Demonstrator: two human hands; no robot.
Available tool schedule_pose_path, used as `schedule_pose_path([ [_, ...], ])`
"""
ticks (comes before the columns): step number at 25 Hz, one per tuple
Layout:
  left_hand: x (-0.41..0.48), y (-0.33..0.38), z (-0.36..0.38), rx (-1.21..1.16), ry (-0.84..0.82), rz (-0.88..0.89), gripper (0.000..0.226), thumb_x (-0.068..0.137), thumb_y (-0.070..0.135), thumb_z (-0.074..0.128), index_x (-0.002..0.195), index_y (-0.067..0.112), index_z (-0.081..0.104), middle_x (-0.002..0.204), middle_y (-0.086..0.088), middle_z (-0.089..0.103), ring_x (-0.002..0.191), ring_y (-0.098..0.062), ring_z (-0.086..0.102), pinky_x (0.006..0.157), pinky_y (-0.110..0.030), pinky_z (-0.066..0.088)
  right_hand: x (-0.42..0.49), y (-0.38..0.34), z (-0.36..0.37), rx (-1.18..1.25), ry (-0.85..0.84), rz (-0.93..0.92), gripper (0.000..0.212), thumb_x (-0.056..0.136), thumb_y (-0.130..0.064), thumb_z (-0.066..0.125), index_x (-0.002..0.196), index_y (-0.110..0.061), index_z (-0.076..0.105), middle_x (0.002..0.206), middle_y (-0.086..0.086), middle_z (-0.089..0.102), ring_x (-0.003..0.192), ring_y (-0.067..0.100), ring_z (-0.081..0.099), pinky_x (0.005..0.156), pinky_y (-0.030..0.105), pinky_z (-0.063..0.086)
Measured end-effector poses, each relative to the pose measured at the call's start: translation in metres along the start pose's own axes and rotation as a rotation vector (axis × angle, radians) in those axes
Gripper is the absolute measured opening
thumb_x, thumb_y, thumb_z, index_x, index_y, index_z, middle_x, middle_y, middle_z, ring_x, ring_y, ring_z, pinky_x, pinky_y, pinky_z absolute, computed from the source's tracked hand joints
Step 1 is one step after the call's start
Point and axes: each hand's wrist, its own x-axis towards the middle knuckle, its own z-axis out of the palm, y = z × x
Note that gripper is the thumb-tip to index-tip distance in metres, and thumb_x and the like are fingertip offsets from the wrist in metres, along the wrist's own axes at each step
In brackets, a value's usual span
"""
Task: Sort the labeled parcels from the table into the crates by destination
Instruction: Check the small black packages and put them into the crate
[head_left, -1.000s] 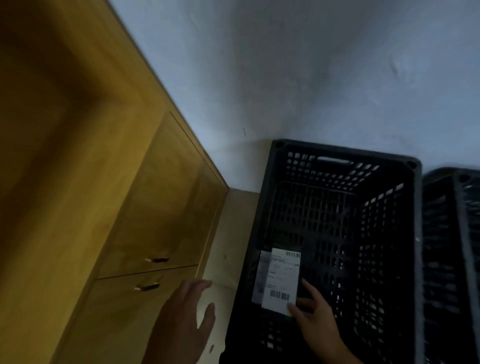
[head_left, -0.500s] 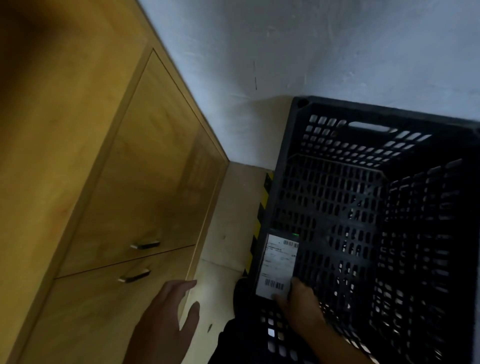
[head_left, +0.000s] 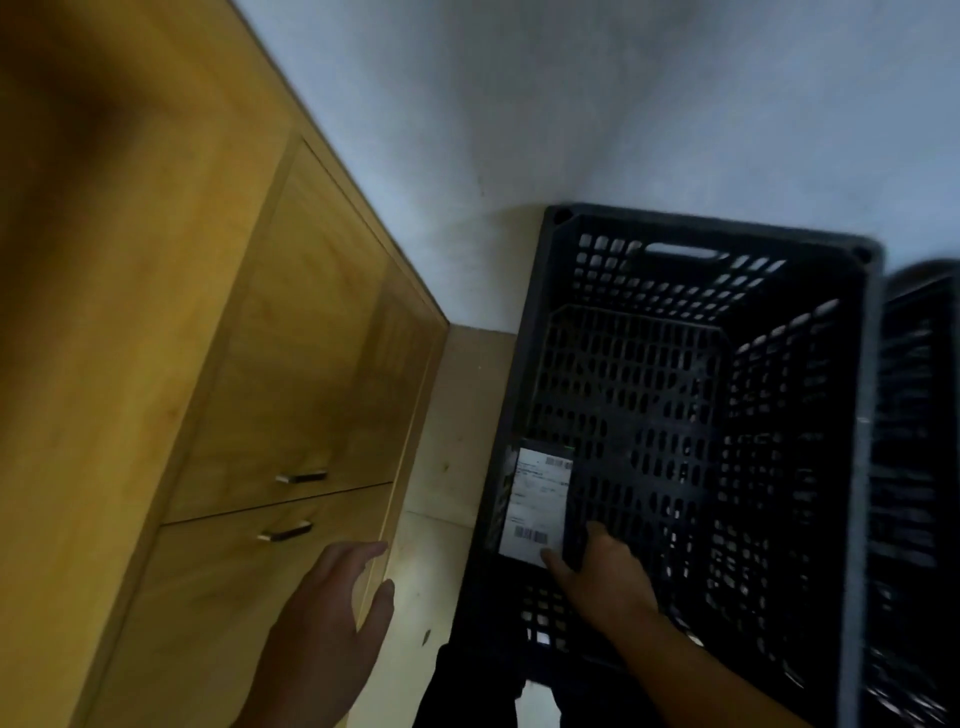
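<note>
The right hand (head_left: 602, 566) pinches the labeled parcel (head_left: 537, 501) inside the black crate (head_left: 675, 415), now slightly lower; the left hand (head_left: 332, 613) stays spread, holding nothing.

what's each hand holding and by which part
The right hand grips the labeled parcel by its near end, inside the black crate. The left hand holds nothing.

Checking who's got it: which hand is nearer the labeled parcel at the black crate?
Right. The right hand grips the parcel by its lower edge at the left wall of the crate; the left hand is open, apart from it, beside the wooden cabinet.
</note>
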Motion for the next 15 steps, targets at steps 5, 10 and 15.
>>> schedule_pose_path([
  [5,-0.056,0.082,-0.055,0.031,0.022,0.214,0.033,0.095,0.036,0.060,0.127,0.042,0.053,0.119,0.032,0.044,0.113,0.002,0.051,0.091,-0.021,0.043,-0.116,-0.011,-0.099,-0.034,0.170,-0.170,0.070,0.093,-0.056,0.061,0.151,-0.024,0.039,0.145,-0.005,0.053,0.128,0.013,0.053,0.103,0.029,0.049],
  [10,-0.110,0.170,-0.087,0.121,-0.055,0.591,0.043,0.092,0.050,0.048,0.133,0.040,0.047,0.125,0.025,0.043,0.114,0.002,0.045,0.095,-0.019,0.039,-0.242,-0.016,-0.179,-0.141,0.450,-0.397,0.073,0.093,-0.061,0.055,0.155,-0.031,0.032,0.150,-0.015,0.043,0.136,0.006,0.042,0.113,0.023,0.036],
  [15,-0.138,0.233,-0.092,0.165,-0.079,0.870,0.049,0.093,0.056,0.040,0.140,0.041,0.043,0.129,0.025,0.040,0.123,0.000,0.041,0.102,-0.021,0.038,-0.330,0.005,-0.205,-0.236,0.702,-0.425,0.069,0.094,-0.059,0.049,0.154,-0.028,0.037,0.154,-0.013,0.041,0.141,0.008,0.038,0.118,0.026,0.031],
])
